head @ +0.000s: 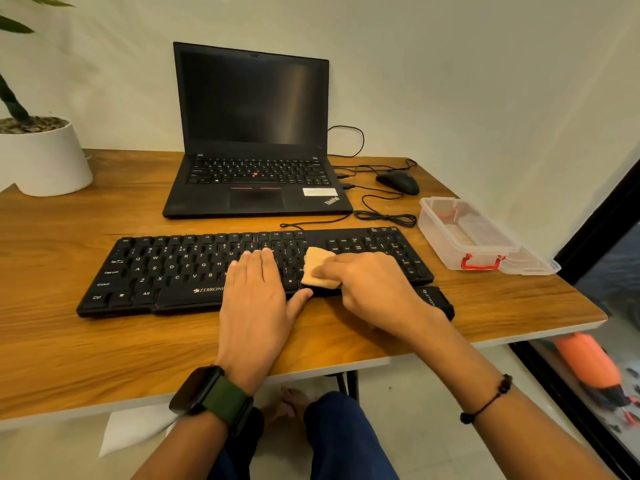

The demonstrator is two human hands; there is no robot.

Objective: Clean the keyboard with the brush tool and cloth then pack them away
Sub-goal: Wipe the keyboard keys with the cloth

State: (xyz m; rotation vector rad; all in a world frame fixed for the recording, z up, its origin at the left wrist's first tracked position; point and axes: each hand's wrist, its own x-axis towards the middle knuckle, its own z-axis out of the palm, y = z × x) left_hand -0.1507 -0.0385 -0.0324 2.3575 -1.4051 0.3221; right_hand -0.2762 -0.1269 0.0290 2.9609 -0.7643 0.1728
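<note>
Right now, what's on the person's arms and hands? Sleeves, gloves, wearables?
Both forearms are bare: no sleeves, no gloves. The left hand has a black smartwatch on a dark green strap at the wrist. The right hand has a thin black cord bracelet with dark beads.

keyboard before laptop, box right
</note>
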